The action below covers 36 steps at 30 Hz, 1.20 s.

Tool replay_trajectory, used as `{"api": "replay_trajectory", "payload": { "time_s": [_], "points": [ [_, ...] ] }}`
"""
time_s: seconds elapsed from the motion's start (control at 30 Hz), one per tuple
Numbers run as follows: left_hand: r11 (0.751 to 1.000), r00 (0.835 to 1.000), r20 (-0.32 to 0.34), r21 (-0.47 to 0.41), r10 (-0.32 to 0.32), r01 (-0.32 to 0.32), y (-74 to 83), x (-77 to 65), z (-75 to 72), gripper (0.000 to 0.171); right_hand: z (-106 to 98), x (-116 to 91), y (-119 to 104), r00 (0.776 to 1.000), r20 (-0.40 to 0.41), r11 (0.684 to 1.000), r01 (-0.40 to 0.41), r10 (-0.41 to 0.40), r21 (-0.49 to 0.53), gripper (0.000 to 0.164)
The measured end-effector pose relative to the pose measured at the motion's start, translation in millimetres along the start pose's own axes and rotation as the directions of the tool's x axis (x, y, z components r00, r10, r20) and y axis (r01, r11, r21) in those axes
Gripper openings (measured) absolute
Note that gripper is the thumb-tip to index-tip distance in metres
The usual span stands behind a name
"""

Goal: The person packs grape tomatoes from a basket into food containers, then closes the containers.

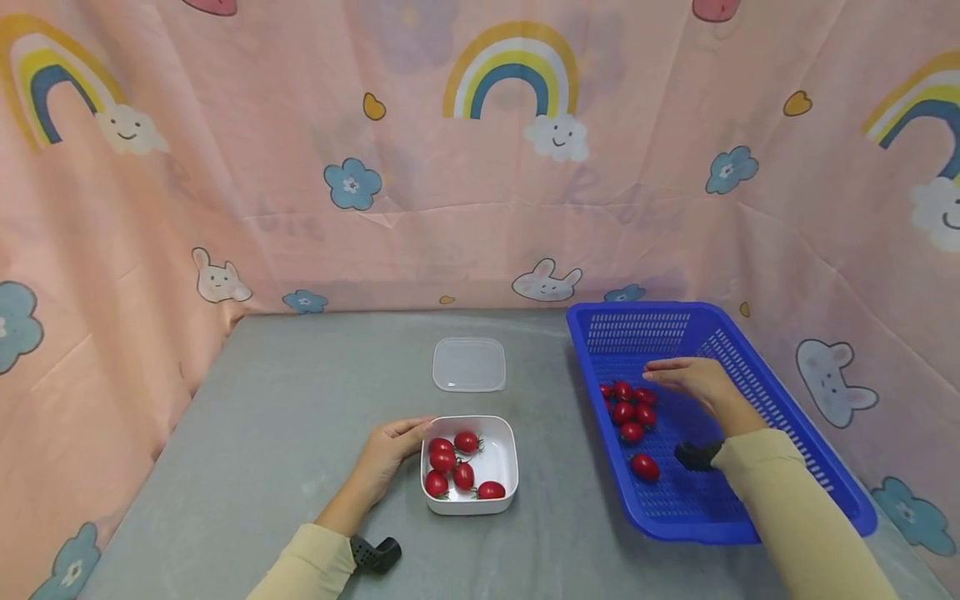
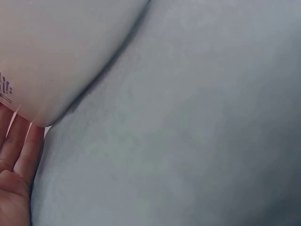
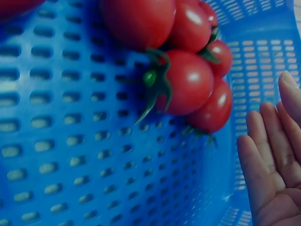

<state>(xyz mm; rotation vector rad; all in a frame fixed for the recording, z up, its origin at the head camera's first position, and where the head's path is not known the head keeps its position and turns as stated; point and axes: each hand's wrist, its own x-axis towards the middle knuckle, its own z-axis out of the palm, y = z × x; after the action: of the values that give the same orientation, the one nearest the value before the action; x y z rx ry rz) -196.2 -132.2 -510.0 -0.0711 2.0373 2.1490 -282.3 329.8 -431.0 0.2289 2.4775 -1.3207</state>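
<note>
My left hand (image 1: 386,458) rests at the left rear side of a white plastic box (image 1: 495,467). In the left wrist view its fingers (image 2: 30,153) lie straight against the box wall (image 2: 61,52). Several cherry tomatoes (image 1: 442,461) lie in the box, mostly on its left half. My right hand (image 1: 701,387) hovers inside a blue plastic basket (image 1: 630,517) with nothing in it, fingers fairly straight. Several more cherry tomatoes (image 1: 624,412) with green stems sit along the basket's left side; in the right wrist view the hand (image 3: 277,160) is apart from a tomato (image 3: 188,82).
A clear, flat lid (image 1: 469,364) lies on the grey tabletop (image 1: 300,400) behind the box. One tomato (image 1: 645,467) lies nearer the basket's front. A pink patterned cloth (image 1: 450,233) hangs round the table's back and sides. Both wrists carry a black strapped device (image 1: 377,555).
</note>
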Motion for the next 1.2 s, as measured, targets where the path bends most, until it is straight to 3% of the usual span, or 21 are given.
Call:
{"api": "replay_trajectory", "payload": {
  "time_s": [0.37, 0.6, 0.9, 1.2],
  "points": [
    [1.0, 1.0, 0.011, -0.007, 0.01, -0.01, 0.3, -0.5, -0.3, 0.036, -2.1, 2.6, 11.4, 0.999, 0.038, 1.0, 0.0, -0.001, 0.011, 0.063],
    [1.0, 1.0, 0.011, -0.006, 0.008, -0.008, 0.1, -0.5, -0.5, 0.036, 2.1, 2.7, 14.1, 0.998, 0.054, 0.992, -0.001, 0.008, -0.124, 0.062],
    [1.0, 1.0, 0.017, -0.001, 0.017, -0.017, -1.1, 0.5, -1.7, 0.036, 6.0, 3.2, 12.1, 0.997, 0.076, 0.987, 0.042, -0.031, -0.154, 0.057],
    [1.0, 1.0, 0.014, -0.015, 0.012, -0.012, -2.4, 2.0, -2.3, 0.034, 3.4, 0.4, 7.8, 0.998, -0.036, 0.984, 0.045, -0.052, -0.173, 0.059]
  ]
}}
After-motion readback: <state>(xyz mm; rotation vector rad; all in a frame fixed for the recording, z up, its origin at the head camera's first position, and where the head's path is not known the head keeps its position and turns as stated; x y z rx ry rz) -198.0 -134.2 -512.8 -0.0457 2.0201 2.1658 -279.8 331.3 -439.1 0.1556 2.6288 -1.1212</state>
